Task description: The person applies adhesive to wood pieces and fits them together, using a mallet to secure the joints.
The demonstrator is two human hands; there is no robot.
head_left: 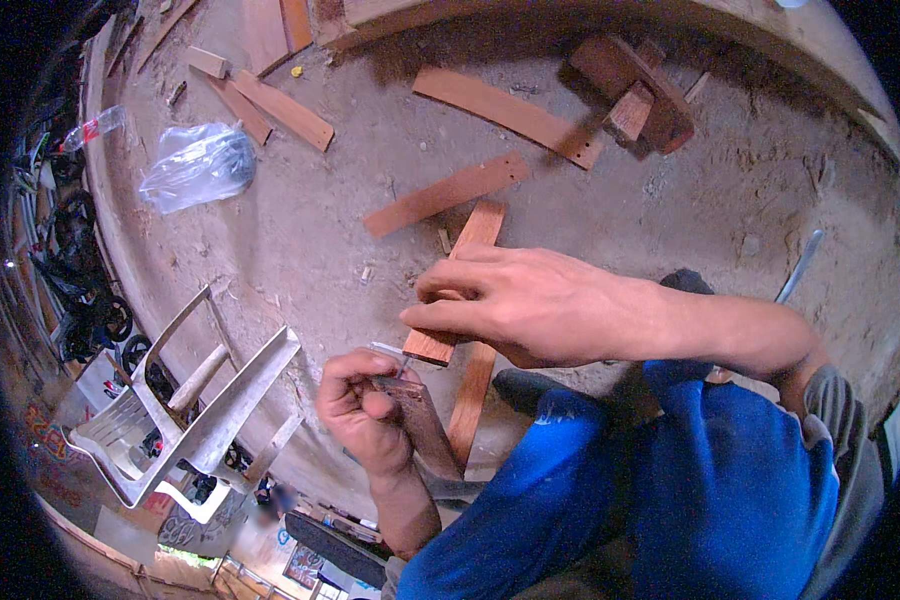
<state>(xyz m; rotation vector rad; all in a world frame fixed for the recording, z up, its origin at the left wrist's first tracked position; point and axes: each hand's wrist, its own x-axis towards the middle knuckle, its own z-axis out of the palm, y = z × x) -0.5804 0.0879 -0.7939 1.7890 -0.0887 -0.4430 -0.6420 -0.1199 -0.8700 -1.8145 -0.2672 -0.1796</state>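
Note:
My right hand (pixel 540 305) is wrapped over a short reddish-brown wooden strip (pixel 430 346), whose far end sticks out past the knuckles. My left hand (pixel 370 405) is closed in a pinch just beside the strip's near end. Something thin shows at its fingertips, too small to name. Below the strip, another wooden slat (pixel 473 405) slants down toward my legs, and a darker board (pixel 430 425) stands beside my left wrist. Just beyond the right hand lies a flat slat (pixel 445 193) with small holes near one end.
A longer drilled board (pixel 505 112) and a wooden hand plane (pixel 633 95) lie farther off. Several offcuts (pixel 282 108) and a clear plastic bag (pixel 200 165) are at the far left. An overturned white plastic chair (pixel 215 415) stands left; a metal rod (pixel 800 265) lies right.

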